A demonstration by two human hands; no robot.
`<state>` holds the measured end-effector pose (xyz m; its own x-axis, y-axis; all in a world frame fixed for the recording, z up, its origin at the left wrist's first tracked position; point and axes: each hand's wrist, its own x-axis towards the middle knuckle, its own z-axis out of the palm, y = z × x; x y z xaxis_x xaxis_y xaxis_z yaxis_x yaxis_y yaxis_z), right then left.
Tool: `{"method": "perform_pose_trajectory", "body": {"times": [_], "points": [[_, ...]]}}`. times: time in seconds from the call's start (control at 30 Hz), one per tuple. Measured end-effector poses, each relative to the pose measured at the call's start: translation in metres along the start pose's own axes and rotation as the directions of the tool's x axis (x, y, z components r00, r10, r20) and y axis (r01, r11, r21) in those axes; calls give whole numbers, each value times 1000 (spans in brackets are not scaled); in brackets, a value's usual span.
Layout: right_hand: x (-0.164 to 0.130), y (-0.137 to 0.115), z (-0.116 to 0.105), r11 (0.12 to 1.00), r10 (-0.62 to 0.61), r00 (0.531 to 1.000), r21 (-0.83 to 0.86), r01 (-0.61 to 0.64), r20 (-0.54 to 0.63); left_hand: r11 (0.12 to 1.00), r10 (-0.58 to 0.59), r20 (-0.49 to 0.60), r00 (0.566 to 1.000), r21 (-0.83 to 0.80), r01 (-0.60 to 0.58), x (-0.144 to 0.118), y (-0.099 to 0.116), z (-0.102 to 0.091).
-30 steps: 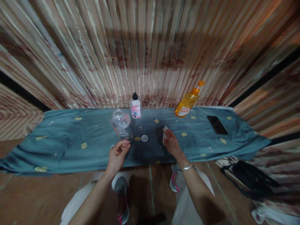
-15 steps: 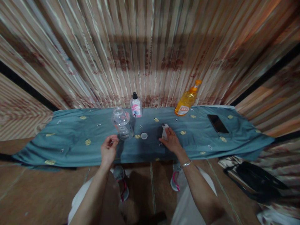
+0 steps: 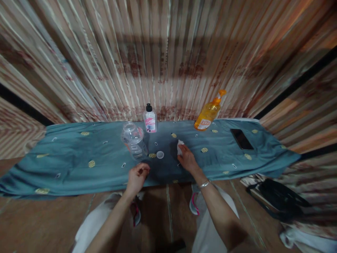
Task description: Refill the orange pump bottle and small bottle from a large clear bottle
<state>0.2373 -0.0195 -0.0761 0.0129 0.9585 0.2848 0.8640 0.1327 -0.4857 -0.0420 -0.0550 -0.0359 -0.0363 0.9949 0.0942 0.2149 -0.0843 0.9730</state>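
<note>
Left hand (image 3: pixel 137 176) hovers loosely curled, empty, at the cloth's (image 3: pixel 79 165) near edge below the jar (image 3: pixel 133 140); right hand (image 3: pixel 185 159) pinches a tissue (image 3: pixel 180 147) beside the cap (image 3: pixel 160 154).

Open cloth (image 3: pixel 79 154) left of clear bottle (image 3: pixel 133 141); small cap (image 3: pixel 160 154) between hands.
</note>
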Motion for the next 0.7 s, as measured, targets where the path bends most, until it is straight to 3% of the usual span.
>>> {"method": "perform_pose_trajectory", "body": {"times": [0.23, 0.5, 0.6, 0.7], "points": [[0, -4, -6, 1000, 31, 999, -2, -31, -22, 999, 22, 155, 988, 26, -26, -7, 11, 8], [-13, -2, -26, 998, 57, 998, 36, -58, 31, 997, 61, 267, 962, 19, -69, -9, 19, 26], [-9, -4, -31, 976, 99, 995, 198, -93, -24, 997, 68, 287, 955, 14, -75, -7, 18, 33], [-1, -2, -33, 862, 226, 971, 480, -161, -81, 997, 70, 291, 954, 18, -78, -4, 16, 39]]}}
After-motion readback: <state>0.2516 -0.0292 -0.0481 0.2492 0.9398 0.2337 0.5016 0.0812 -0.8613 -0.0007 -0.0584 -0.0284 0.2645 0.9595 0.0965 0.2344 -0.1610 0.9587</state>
